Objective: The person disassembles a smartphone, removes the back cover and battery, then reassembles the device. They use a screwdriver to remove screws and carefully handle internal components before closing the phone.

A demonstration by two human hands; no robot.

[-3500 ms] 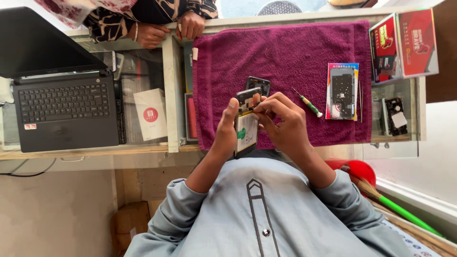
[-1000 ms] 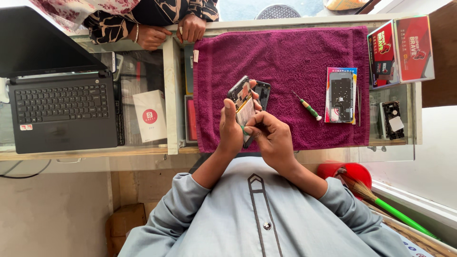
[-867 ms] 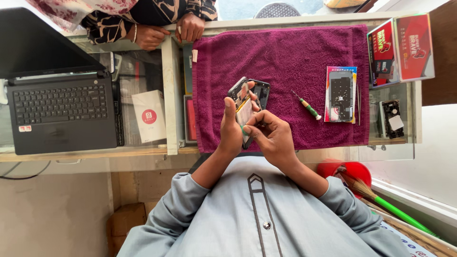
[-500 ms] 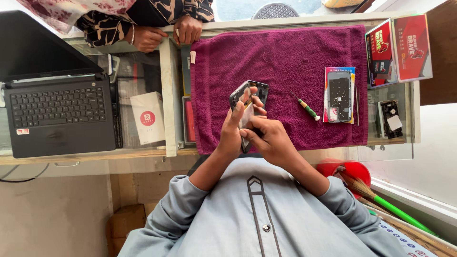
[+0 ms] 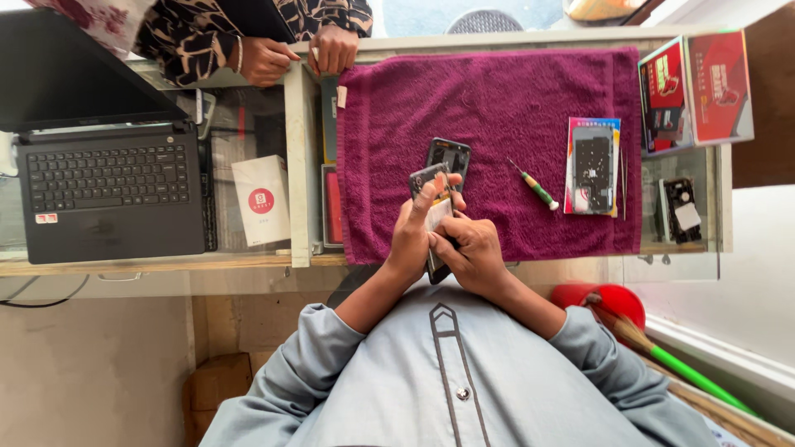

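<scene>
I hold an opened phone upright over the near edge of a purple towel. My left hand grips its left side with the thumb reaching over the top. My right hand presses fingertips onto the phone's inner face from the right. Just beyond my fingers a dark phone back cover lies flat on the towel. A small screwdriver with a green and yellow handle rests to the right of it.
A blister-packed phone part lies on the towel's right side, red boxes beyond it. An open black laptop and a white box sit left. Another person's hands rest on the counter's far edge.
The phone and both my hands have stayed over the towel's near edge, shifting only slightly; my right fingers keep working on the phone's inside. The other person's hands moved little.
</scene>
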